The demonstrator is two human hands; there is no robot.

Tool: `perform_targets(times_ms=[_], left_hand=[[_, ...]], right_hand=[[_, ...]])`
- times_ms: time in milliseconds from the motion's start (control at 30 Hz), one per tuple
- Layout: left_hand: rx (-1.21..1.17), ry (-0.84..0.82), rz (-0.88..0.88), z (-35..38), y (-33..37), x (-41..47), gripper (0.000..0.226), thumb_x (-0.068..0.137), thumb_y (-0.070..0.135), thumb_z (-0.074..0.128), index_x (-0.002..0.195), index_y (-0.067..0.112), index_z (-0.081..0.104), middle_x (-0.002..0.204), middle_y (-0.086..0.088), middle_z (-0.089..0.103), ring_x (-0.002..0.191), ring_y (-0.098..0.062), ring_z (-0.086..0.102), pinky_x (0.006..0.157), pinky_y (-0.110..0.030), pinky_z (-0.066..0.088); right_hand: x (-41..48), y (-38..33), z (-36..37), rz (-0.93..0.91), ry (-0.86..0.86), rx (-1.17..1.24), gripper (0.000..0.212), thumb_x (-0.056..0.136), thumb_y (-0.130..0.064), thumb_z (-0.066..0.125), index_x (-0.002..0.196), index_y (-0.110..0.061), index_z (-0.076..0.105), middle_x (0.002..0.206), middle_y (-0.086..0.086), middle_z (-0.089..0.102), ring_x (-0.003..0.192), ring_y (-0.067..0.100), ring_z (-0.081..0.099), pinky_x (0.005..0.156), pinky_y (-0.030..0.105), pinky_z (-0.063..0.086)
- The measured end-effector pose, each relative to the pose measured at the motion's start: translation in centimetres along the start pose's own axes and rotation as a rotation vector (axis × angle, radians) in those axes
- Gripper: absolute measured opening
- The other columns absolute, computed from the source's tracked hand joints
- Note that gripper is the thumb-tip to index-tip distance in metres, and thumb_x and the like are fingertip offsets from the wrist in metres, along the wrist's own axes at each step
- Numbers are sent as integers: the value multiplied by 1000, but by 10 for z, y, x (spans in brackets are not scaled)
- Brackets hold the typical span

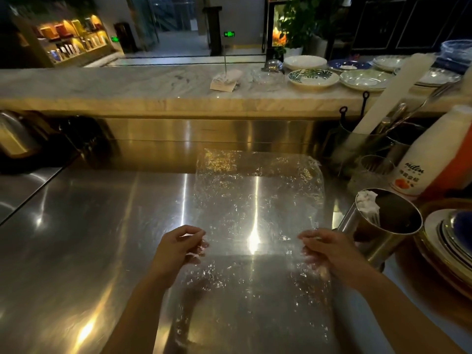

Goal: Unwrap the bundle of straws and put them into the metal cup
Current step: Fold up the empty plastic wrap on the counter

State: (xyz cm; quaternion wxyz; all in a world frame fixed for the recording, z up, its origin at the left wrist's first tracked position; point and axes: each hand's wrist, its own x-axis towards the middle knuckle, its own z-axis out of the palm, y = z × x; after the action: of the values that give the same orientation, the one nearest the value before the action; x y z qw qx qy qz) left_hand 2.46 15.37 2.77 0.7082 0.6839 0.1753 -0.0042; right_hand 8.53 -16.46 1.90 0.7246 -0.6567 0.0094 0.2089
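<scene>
A crinkled sheet of clear plastic wrap (255,200) is stretched out above the steel counter (89,238). My left hand (176,249) pinches its left side and my right hand (329,254) pinches its right side. To the right stands the metal cup (378,241), tilted in view, with white paper-wrapped straws (367,203) sticking up inside against its left wall. The cup is just beyond my right hand.
A white bottle with an orange label (421,162) and a glass holder with a tall white roll and utensils (383,118) stand at the back right. Stacked plates (449,246) sit right of the cup. More plates (314,77) line the marble ledge. A sink edge lies at the left.
</scene>
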Motion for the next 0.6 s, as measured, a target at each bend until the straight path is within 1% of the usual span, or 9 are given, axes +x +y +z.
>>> perform_targets(times_ms=[67,133,267,333,433,500,533,567,600], left_hand=[[5,-24,6,-4,0,-1,25,88,4,55,76,19,71,67,-7,72,55,-15,64,47,-22,50],[15,-39,17,-9,-2,0,29,90,3,50,80,21,71,69,-6,72,59,-15,65,49,-24,52],[23,-74,39,-13,-5,0,32,91,0,47,80,17,72,74,-8,73,66,-16,68,51,-27,53],[28,-83,53,-13,-5,0,31,87,-4,49,74,12,73,74,-6,73,67,-16,68,52,-27,54],[32,-75,87,-12,-5,1,36,75,-17,53,57,9,69,72,-5,72,67,-18,67,53,-28,54],[-11,-45,87,-10,-4,2,44,74,-23,45,49,7,63,77,-8,73,67,-21,68,51,-30,55],[-37,-31,71,-10,-4,3,44,78,-21,42,52,7,64,78,-9,73,67,-23,69,51,-32,55],[-63,-26,52,-9,-3,4,42,84,-16,41,62,8,68,79,-10,73,68,-26,69,51,-33,55],[-93,-27,27,-9,-2,5,36,90,-6,41,77,12,70,82,-10,74,70,-29,70,52,-35,56]], right_hand=[[0,2,-6,11,-49,-3,22,79,4,56,84,-11,72,70,15,72,65,24,69,52,25,55],[-1,2,-10,18,-84,-36,30,81,7,52,86,-13,73,78,15,73,70,25,70,55,25,55],[1,3,-12,30,-50,-33,35,83,10,48,77,-12,75,78,11,75,71,22,71,56,23,56],[3,2,-11,27,-22,-22,35,83,11,48,72,-9,75,75,11,75,69,23,71,55,24,56],[5,1,-8,30,31,-47,25,78,12,54,65,-1,72,68,12,73,60,22,69,48,25,54],[7,2,-7,46,85,-68,30,75,19,49,59,1,68,61,12,71,56,24,67,46,24,52],[9,3,-8,56,104,-81,33,75,20,47,57,1,67,60,12,70,56,27,64,46,25,50],[11,2,-8,65,112,-91,34,75,20,45,56,0,66,59,11,70,56,27,62,47,25,49],[12,2,-8,74,114,-95,35,75,20,44,56,0,66,58,10,70,55,24,62,46,24,49]])
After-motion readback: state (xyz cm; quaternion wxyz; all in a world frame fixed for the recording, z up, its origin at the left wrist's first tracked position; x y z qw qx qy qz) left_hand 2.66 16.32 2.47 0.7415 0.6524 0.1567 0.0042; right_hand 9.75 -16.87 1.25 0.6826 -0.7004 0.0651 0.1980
